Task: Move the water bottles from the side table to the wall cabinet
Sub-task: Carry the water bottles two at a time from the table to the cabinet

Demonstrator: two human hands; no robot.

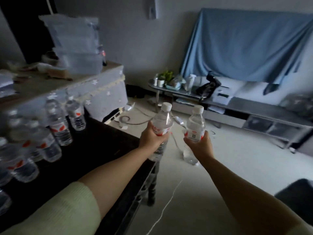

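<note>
A person's left hand [150,137] and right hand [199,143] each wrap a capped water bottle [161,121] [195,126], carried clear of the dark table [101,143] where more bottles [58,122] stand; floor cables [176,141] ahead could trip the carrier.
</note>
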